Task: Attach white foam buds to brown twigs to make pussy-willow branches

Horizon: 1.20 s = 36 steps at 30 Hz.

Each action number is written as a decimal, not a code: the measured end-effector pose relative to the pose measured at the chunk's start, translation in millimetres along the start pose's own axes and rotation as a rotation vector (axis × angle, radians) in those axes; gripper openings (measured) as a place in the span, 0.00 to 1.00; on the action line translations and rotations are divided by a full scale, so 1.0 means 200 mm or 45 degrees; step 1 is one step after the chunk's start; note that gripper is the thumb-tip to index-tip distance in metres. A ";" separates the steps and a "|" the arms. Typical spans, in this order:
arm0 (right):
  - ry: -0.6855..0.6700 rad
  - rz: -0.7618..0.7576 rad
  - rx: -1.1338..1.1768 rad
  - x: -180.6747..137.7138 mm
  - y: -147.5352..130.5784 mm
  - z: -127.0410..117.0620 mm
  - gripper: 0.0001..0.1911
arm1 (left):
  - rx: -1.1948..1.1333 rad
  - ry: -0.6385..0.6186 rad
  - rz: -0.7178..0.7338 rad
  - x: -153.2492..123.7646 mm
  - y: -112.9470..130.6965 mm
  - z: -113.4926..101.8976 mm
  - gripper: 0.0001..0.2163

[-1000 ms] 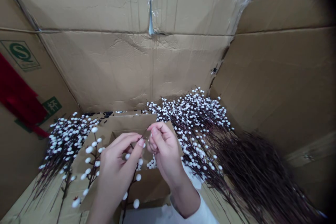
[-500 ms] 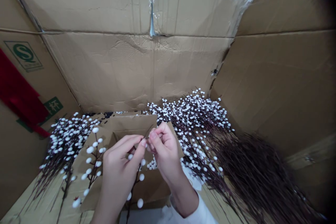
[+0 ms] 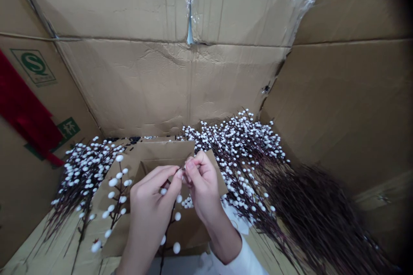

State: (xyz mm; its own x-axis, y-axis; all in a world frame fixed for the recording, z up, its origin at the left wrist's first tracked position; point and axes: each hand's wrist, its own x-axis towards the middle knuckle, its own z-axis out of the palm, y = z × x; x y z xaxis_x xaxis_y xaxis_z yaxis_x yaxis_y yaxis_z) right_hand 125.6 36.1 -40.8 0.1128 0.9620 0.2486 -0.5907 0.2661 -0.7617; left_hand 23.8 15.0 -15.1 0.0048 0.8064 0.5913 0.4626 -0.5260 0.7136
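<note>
My left hand (image 3: 153,202) pinches the upper part of a dark stem with white berries, a berry branch (image 3: 168,223), that hangs down below the fingers. My right hand (image 3: 203,180) is closed at the same spot, thumb against forefinger, its fingertips nearly touching the left ones. What sits between the right fingertips is too small to make out, perhaps the stem's tip or a berry. Another white-berry branch (image 3: 118,193) stands left of my left hand. Beneath both hands is an open cardboard box (image 3: 167,150) with white berries inside.
A bundle of white-berry branches (image 3: 87,167) lies at the left, and a larger bundle (image 3: 238,150) at the right. Bare brown stems (image 3: 316,210) are piled further right. Tall cardboard walls (image 3: 145,86) surround the place; a red ribbon (image 3: 27,111) hangs on the left one.
The whole view has shifted slightly. The thin stem tip that stuck up between my fingertips no longer shows above them. Both hands keep their pinch.
</note>
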 end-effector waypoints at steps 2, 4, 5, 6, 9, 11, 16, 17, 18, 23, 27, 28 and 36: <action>0.017 -0.020 0.005 0.00 0.00 0.00 0.21 | 0.009 0.006 0.012 0.00 0.00 0.00 0.08; 0.034 -0.044 0.001 -0.01 0.00 0.01 0.21 | 0.022 0.016 0.029 0.00 0.00 0.01 0.08; 0.042 -0.053 -0.006 -0.01 0.00 0.01 0.20 | 0.032 0.023 0.043 0.00 0.01 0.01 0.07; 0.050 -0.064 -0.019 -0.01 0.01 0.01 0.20 | 0.043 0.031 0.060 0.00 0.01 0.01 0.07; 0.103 -0.109 -0.067 -0.02 0.01 0.02 0.18 | 0.091 0.042 0.118 -0.01 0.01 0.01 0.07; 0.172 -0.162 -0.087 -0.03 0.02 0.03 0.18 | 0.136 0.036 0.157 -0.02 0.01 0.01 0.08; 0.274 -0.223 -0.037 -0.04 0.02 0.05 0.19 | 0.189 0.035 0.194 -0.04 0.00 0.04 0.08; 0.270 -0.215 -0.015 -0.04 0.03 0.06 0.19 | 0.182 0.044 0.205 -0.04 -0.01 0.04 0.08; 0.265 -0.204 0.009 -0.04 0.03 0.06 0.20 | 0.175 0.052 0.215 -0.04 -0.01 0.05 0.08; 0.241 -0.111 0.121 -0.05 0.02 0.07 0.21 | 0.167 0.081 0.226 -0.04 -0.02 0.05 0.08; 0.231 -0.078 0.167 -0.05 0.02 0.07 0.22 | 0.162 0.088 0.215 -0.04 -0.02 0.05 0.08; 0.231 -0.078 0.171 -0.05 0.02 0.07 0.22 | 0.158 0.087 0.209 -0.04 -0.02 0.05 0.08; 0.253 0.041 0.324 -0.03 -0.03 0.05 0.10 | -0.177 -0.078 -0.214 -0.01 -0.04 0.03 0.09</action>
State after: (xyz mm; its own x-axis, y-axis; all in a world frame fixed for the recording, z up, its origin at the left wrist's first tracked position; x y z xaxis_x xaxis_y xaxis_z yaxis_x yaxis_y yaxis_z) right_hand 119.6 27.7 -31.8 0.2299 0.9694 0.0865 -0.7744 0.2360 -0.5871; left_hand 25.1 19.3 -23.4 -0.0063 0.8986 0.4387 0.3347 -0.4115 0.8477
